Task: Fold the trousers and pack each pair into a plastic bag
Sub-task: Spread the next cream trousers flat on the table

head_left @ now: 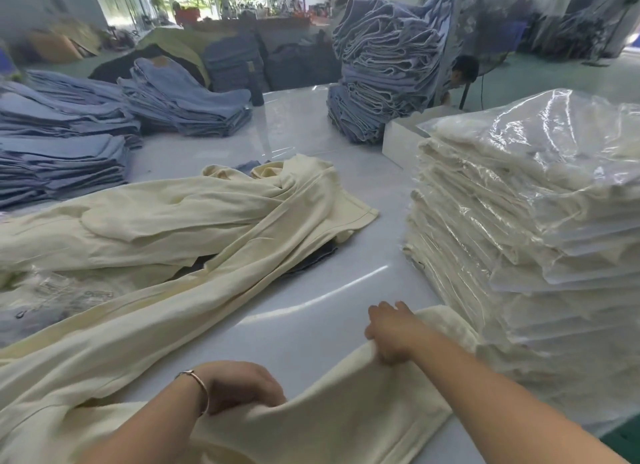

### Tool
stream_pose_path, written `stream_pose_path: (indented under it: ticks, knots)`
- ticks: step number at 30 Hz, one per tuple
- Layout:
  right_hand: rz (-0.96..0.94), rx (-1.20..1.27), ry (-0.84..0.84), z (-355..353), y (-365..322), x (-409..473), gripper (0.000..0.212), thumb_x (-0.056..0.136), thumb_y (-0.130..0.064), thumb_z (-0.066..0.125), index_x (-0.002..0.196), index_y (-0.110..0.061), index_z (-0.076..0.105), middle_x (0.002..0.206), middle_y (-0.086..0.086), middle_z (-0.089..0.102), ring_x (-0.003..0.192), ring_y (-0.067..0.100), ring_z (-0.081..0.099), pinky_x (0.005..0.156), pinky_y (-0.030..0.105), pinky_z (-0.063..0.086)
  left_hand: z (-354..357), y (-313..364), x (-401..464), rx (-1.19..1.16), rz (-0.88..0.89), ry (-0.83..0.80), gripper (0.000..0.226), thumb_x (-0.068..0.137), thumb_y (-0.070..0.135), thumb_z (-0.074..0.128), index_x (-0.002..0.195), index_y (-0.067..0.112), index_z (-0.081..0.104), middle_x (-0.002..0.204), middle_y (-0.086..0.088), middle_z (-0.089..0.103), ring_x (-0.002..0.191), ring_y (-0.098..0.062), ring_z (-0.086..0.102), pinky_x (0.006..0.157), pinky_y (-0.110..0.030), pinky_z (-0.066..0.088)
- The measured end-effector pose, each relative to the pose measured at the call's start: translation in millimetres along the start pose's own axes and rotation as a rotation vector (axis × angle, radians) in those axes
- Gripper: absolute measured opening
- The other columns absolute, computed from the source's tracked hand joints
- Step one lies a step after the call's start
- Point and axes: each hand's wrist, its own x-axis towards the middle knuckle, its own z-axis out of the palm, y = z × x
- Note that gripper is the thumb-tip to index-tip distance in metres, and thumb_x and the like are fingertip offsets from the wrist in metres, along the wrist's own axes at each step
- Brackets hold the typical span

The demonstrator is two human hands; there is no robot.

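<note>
Head view: the left hand [242, 387] and the right hand [393, 332] each grip, fingers curled, the near edge of the cream trousers [329, 415] on the white table [311, 304], probably to spread them flat for folding.

Left hand [242, 387] has its fingertips buried in the cream trousers [329, 404], which run off the bottom edge. Stack of bagged trousers [536, 221] is cut off at the right. Some dark fabric [311, 255] peeks from under the cream pile [156, 221], mostly covered. Upper background's just blur.
</note>
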Motion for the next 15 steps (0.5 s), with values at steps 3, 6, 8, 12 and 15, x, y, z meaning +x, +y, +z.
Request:
stream_pose_path:
  ticks: [3, 6, 8, 12, 15]
  knots:
    - [-0.059, 0.083, 0.031, -18, 12, 9, 0.022, 0.073, -0.009, 0.054, 0.06, -0.018, 0.038, 0.076, 0.002, 0.045, 0.079, 0.025, 0.046, 0.066, 0.029, 0.032, -6, 4, -5, -0.012, 0.18, 0.266, 0.026, 0.058, 0.025, 0.076, 0.065, 0.018, 0.052, 0.064, -0.006, 0.046, 0.058, -0.018, 0.044, 0.054, -0.026, 0.033]
    - [-0.093, 0.516, 0.089, -27, 29, 13, 0.024, 0.063, -0.009, 0.057, 0.053, -0.018, 0.036, 0.059, -0.004, 0.041, 0.058, 0.013, 0.039, 0.054, 0.029, 0.027, -16, 10, -6, -0.253, 0.536, 0.593, 0.035, 0.054, 0.007, 0.067, 0.063, 0.018, 0.036, 0.067, -0.006, 0.031, 0.061, -0.016, 0.029, 0.053, -0.029, 0.021]
    - [-0.149, 0.903, -0.117, -34, 32, 10, 0.027, 0.065, -0.024, 0.071, 0.057, -0.02, 0.046, 0.061, -0.007, 0.045, 0.057, 0.008, 0.039, 0.057, 0.028, 0.027, -22, 17, -3, -0.266, 0.701, 0.771, 0.024, 0.055, 0.0, 0.055, 0.063, 0.015, 0.038, 0.068, -0.008, 0.033, 0.067, -0.018, 0.028, 0.056, -0.029, 0.021]
    - [-0.062, 1.029, -0.37, -38, 35, 18, 0.025, 0.088, -0.039, 0.064, 0.084, -0.017, 0.052, 0.091, 0.0, 0.056, 0.082, 0.015, 0.048, 0.073, 0.027, 0.034, -21, 23, 8, -0.175, 0.732, 0.799, 0.015, 0.053, -0.002, 0.045, 0.062, 0.011, 0.044, 0.069, -0.008, 0.044, 0.068, -0.017, 0.033, 0.058, -0.027, 0.024]
    - [-0.103, 0.54, -0.373, -40, 36, 29, 0.024, 0.079, -0.015, 0.071, 0.098, -0.019, 0.057, 0.096, -0.004, 0.052, 0.089, 0.016, 0.049, 0.075, 0.027, 0.041, -22, 21, 13, -0.171, 0.64, 0.746, 0.017, 0.052, 0.0, 0.039, 0.058, 0.014, 0.046, 0.06, 0.002, 0.044, 0.059, -0.014, 0.033, 0.051, -0.023, 0.025]
